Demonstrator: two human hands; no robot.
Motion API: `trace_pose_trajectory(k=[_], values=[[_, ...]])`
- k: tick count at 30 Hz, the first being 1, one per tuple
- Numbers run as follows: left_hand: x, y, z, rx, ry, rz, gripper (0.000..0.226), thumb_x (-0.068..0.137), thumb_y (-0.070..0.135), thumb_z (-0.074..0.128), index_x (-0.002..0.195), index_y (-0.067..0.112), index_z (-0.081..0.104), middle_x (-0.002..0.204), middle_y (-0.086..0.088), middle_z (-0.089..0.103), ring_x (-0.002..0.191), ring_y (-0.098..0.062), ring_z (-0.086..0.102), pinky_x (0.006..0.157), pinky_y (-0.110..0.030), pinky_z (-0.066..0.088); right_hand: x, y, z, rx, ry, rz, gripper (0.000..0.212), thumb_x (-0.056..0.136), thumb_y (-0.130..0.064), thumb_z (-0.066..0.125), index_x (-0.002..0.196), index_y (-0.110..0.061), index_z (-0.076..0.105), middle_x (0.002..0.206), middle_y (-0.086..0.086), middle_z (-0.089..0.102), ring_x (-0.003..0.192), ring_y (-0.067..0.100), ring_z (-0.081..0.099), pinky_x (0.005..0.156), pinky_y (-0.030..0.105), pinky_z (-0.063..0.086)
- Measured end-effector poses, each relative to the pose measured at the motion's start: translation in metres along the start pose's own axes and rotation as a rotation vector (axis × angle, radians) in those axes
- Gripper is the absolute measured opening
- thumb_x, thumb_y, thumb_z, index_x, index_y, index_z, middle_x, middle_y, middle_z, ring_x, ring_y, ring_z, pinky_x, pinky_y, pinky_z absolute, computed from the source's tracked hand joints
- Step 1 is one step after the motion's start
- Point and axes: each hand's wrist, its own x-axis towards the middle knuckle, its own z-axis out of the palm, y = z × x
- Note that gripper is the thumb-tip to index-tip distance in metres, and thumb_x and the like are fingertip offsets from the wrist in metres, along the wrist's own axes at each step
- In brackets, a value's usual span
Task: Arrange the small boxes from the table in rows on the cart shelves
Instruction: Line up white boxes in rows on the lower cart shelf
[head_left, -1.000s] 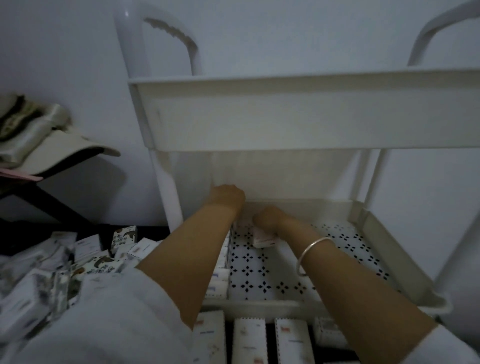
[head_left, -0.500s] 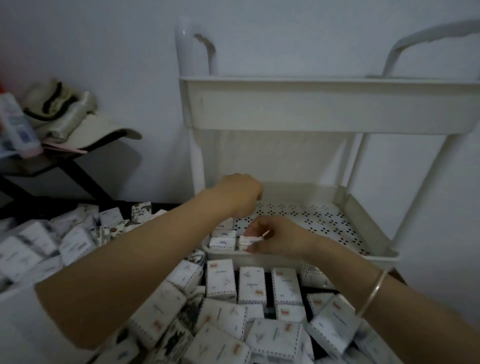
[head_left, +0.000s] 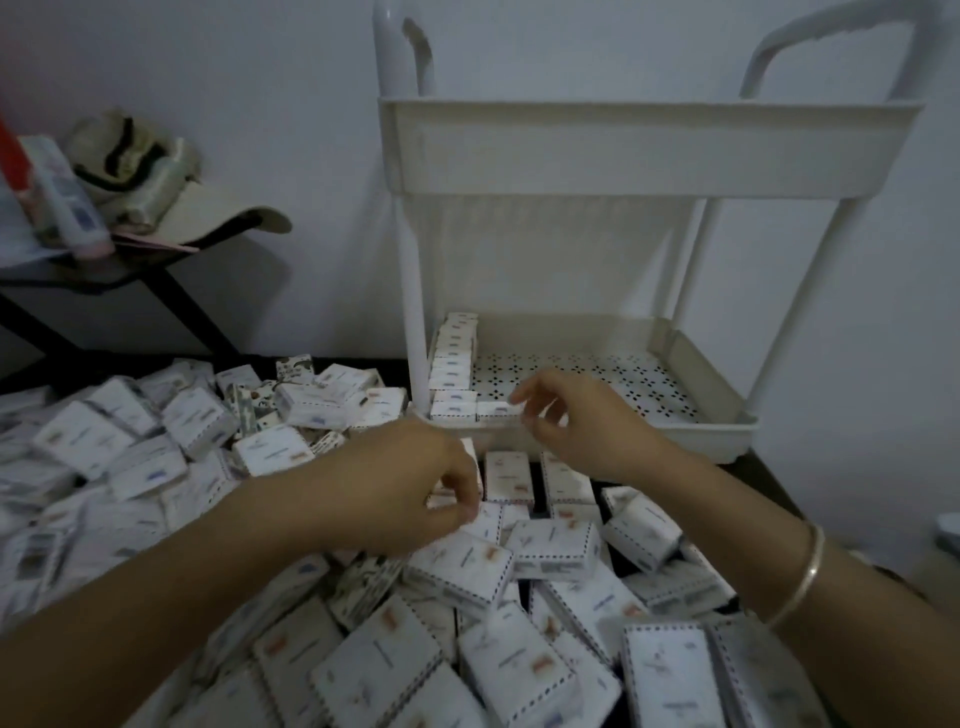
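So boxes (head_left: 457, 566) litter the worktop (head_left: 763, 478), one row (head_left: 453, 358) lines the left edge of the shelf (head_left: 623, 436). Right hand (head_left: 576, 421) hovers slack-fingered at its front edge; left hand (head_left: 400, 483) curls over boxes, grip unclear.

The lower shelf (head_left: 597, 384) is reachable from the front, over its low front rim (head_left: 623, 441) and between the left post (head_left: 413, 291) and right post (head_left: 808, 312); the upper tray (head_left: 649, 150) limits headroom. A row of boxes (head_left: 454, 358) occupies its left edge, and the perforated floor to the right is bare. Loose boxes (head_left: 467, 566) crowd the approach before the rim.
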Motion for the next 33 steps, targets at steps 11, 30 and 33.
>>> trace_pose_trajectory(k=[11, 30, 33], values=[[-0.026, 0.0, 0.014, 0.015, -0.051, 0.046, 0.049, 0.084, 0.061, 0.058, 0.131, 0.045, 0.05, 0.126, 0.031, 0.047, 0.115, 0.009, 0.038, 0.104, -0.02, 0.034, -0.072, -0.019, -0.009, -0.268, -0.441, 0.151, 0.053, 0.084, -0.06, 0.06, 0.131, -0.036, 0.05, 0.131, -0.014, 0.054, 0.115, 0.006, 0.051, 0.098, 0.029, 0.044], [0.014, -0.007, 0.013, -1.05, 0.204, -0.291, 0.017, 0.094, 0.034, 0.057, 0.107, 0.044, 0.061, 0.108, 0.001, 0.063, 0.083, -0.01, 0.064, 0.066, -0.024, 0.054, -0.05, 0.008, -0.007, 0.371, 0.09, 0.129, 0.018, 0.086, -0.051, 0.059, 0.085, -0.033, 0.066, 0.086, -0.015, 0.067, 0.063, 0.017, 0.065, 0.064, 0.032, 0.054], [0.031, 0.006, 0.015, -1.281, 0.136, -0.421, 0.021, 0.1, 0.036, 0.047, 0.106, 0.038, 0.067, 0.091, -0.006, 0.065, 0.076, -0.016, 0.058, 0.069, -0.03, 0.05, -0.041, 0.002, -0.009, 0.461, 0.159, 0.125, 0.025, 0.086, -0.049, 0.061, 0.078, -0.027, 0.069, 0.071, -0.003, 0.066, 0.053, 0.015, 0.057, 0.056, 0.033, 0.05]])
